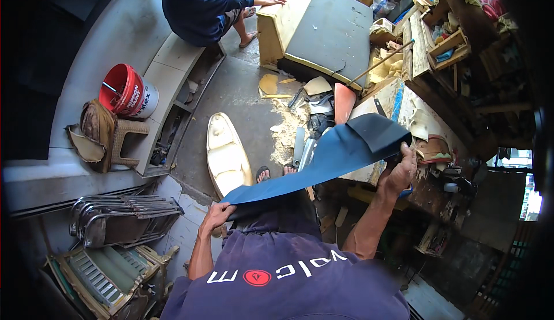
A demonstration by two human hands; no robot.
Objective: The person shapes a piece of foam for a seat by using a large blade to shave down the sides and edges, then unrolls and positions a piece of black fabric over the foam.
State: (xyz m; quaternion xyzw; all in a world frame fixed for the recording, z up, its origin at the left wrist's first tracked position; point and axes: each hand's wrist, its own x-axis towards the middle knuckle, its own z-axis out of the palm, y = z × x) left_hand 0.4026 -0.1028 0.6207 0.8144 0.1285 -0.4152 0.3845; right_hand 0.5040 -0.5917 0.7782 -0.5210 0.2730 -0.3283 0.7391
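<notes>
Blue sheet (pixel 346 152) hung stretched on a slant between your 2 hands, in front of your body and above the floor (pixel 242 98). Your left hand (pixel 216 215) held its narrow end, fingers pinched on the edge; your right hand (pixel 401 170) gripped the wider end, fingers closed around a corner, beside a part folded over on itself. Beyond your left hand, a long cream pad (pixel 227 158) lay on the floor; you saw its near end against the sheet, though whether they touched could not be told. Shavings (pixel 283 129) were strewn to the pad's right, near your feet (pixel 264 174). At the left, a tilted bucket (pixel 144 99) sat near a tan stool (pixel 124 141), with folded chairs (pixel 124 222) nearer you. Farther off, 1 seated person (pixel 193 11) rested a hand on a pale block (pixel 270 40).
</notes>
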